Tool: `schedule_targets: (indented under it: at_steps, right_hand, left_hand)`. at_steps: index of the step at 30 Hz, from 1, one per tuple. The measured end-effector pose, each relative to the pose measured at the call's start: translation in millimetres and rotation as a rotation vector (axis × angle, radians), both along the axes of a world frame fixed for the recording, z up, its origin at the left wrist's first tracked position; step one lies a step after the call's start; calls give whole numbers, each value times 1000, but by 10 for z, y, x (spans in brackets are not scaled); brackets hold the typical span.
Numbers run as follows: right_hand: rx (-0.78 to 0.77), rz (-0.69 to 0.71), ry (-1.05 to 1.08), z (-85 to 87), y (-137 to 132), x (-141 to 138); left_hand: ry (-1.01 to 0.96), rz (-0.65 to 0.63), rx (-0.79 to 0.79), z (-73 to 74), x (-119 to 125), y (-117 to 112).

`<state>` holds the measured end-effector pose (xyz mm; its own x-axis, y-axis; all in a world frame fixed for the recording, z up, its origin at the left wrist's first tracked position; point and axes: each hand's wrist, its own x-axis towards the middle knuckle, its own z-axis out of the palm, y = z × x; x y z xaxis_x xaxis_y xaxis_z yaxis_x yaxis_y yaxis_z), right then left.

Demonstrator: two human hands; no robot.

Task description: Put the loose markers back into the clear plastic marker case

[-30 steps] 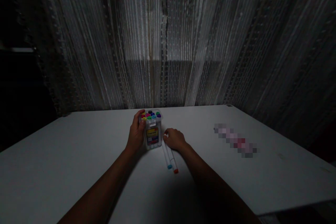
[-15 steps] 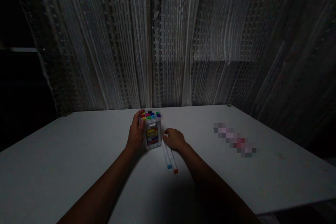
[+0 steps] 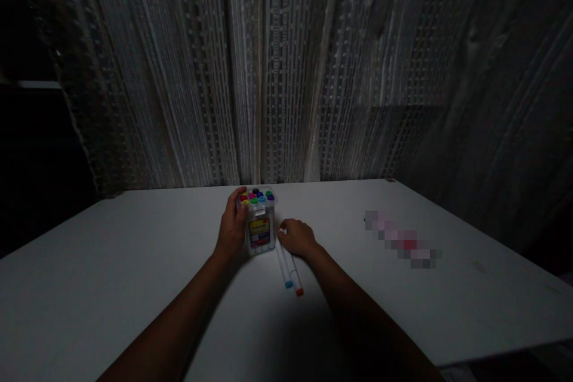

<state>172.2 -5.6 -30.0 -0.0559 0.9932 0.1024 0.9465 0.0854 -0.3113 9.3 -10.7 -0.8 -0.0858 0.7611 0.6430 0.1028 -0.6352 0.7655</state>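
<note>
While the left hand (image 3: 231, 228) wraps around the side of a clear case (image 3: 261, 225) just below the middle of the frame, the right hand (image 3: 298, 236) rests a little to its right with fingers curled in. The case stands upright on a white desk (image 3: 134, 262), and the left thumb lies against its front near the top. Coloured caps (image 3: 256, 197) crowd its upper end, among them red, yellow, green, blue, purple and black, and a yellow and dark label (image 3: 259, 233) covers much of its front face.

Under the right fingertips are the far ends of two white markers: one with a blue end (image 3: 284, 267), the other with an orange-red end (image 3: 294, 273), both pointing toward the bottom of the frame. Whether those fingers pinch a marker or only touch it, I cannot tell. Right of centre lies a pixelated pinkish item (image 3: 396, 237), well apart from the hands. A striped, textured curtain (image 3: 277, 65) fills the upper frame.
</note>
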Motion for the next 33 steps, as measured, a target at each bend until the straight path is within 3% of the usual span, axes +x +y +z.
schedule_targets:
  at_steps: [33]
  right_hand:
    - [-6,-11,-11,27,-24,-12]
  left_hand:
    - [10,-9,4,1,-3,8]
